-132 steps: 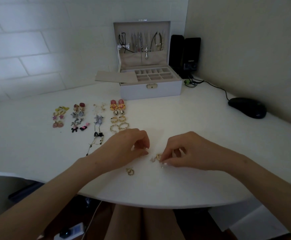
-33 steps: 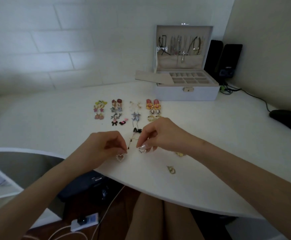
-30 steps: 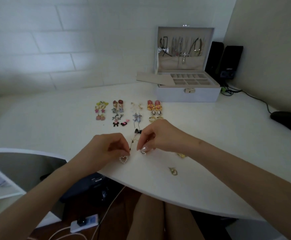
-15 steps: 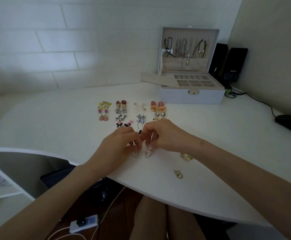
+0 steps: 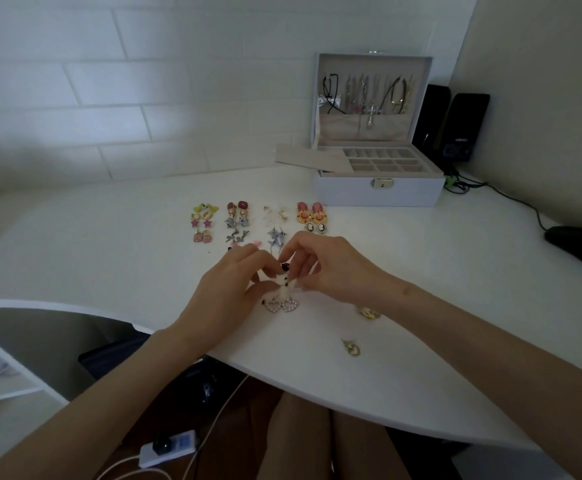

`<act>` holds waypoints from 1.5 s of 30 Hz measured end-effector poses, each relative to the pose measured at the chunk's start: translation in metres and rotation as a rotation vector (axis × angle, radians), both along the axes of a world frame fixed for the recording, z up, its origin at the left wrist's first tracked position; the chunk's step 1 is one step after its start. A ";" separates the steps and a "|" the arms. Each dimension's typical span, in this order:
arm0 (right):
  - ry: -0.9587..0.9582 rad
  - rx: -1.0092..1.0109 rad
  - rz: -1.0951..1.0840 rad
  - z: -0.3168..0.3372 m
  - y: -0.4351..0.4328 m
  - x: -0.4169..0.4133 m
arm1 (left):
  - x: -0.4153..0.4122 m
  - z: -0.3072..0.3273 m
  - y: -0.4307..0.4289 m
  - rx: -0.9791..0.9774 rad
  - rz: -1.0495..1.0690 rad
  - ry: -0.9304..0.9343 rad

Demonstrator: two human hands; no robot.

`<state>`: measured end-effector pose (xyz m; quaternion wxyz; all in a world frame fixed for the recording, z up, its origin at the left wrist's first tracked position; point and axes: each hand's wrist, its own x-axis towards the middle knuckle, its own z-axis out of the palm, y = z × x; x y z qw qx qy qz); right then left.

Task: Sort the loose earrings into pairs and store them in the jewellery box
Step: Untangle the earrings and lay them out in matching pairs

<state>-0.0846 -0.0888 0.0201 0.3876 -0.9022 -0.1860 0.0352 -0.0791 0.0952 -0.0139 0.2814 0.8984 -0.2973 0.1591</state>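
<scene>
Two pearl heart earrings (image 5: 281,305) lie side by side on the white desk (image 5: 109,258), touching each other. My left hand (image 5: 229,284) pinches the top of the left heart and my right hand (image 5: 320,263) pinches the top of the right one. Behind my hands, several earring pairs (image 5: 258,221) are laid out in columns. Two loose gold earrings lie to the right: one (image 5: 368,312) near my right wrist, another (image 5: 351,348) closer to the desk edge. The open jewellery box (image 5: 378,194) stands at the back right with its compartments showing.
Necklaces hang inside the box lid (image 5: 369,98). A beige tray insert (image 5: 308,157) leans on the box's left side. Black speakers (image 5: 456,126) stand behind the box, a black mouse (image 5: 580,245) lies at far right. A power strip (image 5: 168,452) lies on the floor below.
Both hands carried the two heart earrings up the desk toward the sorted columns and brought them together. The hearts now touch side by side.
</scene>
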 end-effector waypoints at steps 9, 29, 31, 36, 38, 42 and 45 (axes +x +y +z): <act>-0.063 0.000 -0.100 0.009 -0.047 -0.016 | -0.015 0.009 -0.027 -0.004 -0.093 -0.013; 0.021 -0.050 -0.123 -0.001 -0.104 -0.046 | -0.017 0.009 -0.086 0.240 -0.175 0.090; 0.019 -0.008 -0.138 0.003 -0.107 -0.046 | -0.018 0.010 -0.086 0.248 -0.168 0.095; 0.027 0.015 -0.141 0.005 -0.109 -0.046 | -0.020 0.011 -0.086 0.247 -0.157 0.105; 0.032 0.008 -0.144 0.003 -0.109 -0.046 | -0.021 0.012 -0.087 0.247 -0.156 0.112; 0.037 0.008 -0.161 0.002 -0.113 -0.046 | -0.021 0.015 -0.087 0.184 -0.148 0.152; 0.024 0.015 -0.183 0.004 -0.118 -0.046 | -0.022 0.019 -0.090 0.050 -0.142 0.250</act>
